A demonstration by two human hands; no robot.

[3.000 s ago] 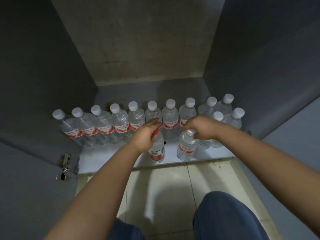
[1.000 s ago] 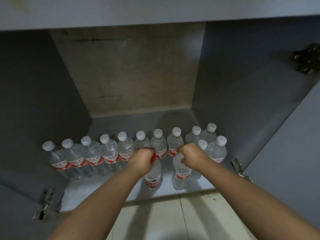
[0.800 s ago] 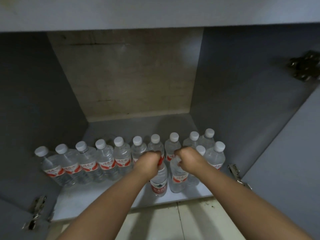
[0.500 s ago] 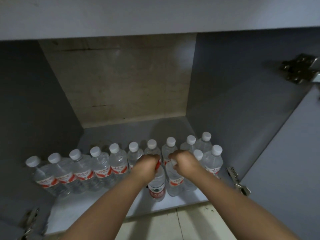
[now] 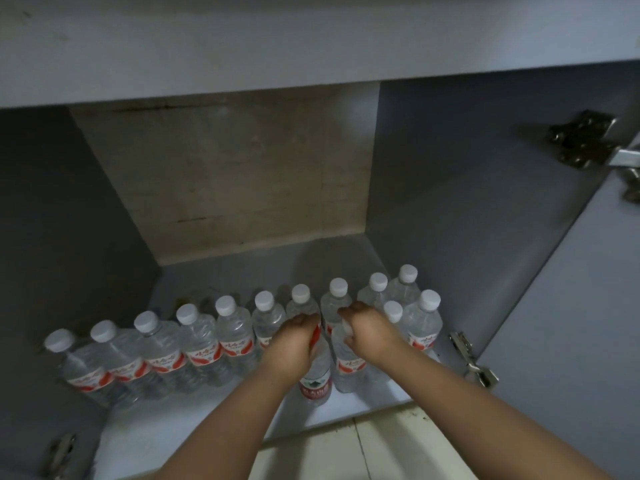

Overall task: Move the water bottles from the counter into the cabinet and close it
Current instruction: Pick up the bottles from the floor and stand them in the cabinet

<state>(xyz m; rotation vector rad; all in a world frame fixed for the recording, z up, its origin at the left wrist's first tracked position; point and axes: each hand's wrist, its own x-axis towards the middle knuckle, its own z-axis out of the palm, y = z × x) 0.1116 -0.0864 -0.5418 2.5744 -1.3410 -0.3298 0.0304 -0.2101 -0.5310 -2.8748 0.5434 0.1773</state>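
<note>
Left hand (image 5: 292,344) fingers curled round the neck of a red-capped bottle (image 5: 314,382); right hand (image 5: 367,332) curled over the cap of a white-capped bottle (image 5: 346,365) — both stand on the cabinet floor (image 5: 207,420), front of the back row (image 5: 194,337). Placing step, likely. Next: release, withdraw, swing the door (image 5: 571,341) shut.

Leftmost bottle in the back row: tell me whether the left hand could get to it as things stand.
Probably yes, once freed. The left hand grips the red-capped bottle now; the leftmost bottle stands at the row's open end with bare cabinet floor before it.
</note>
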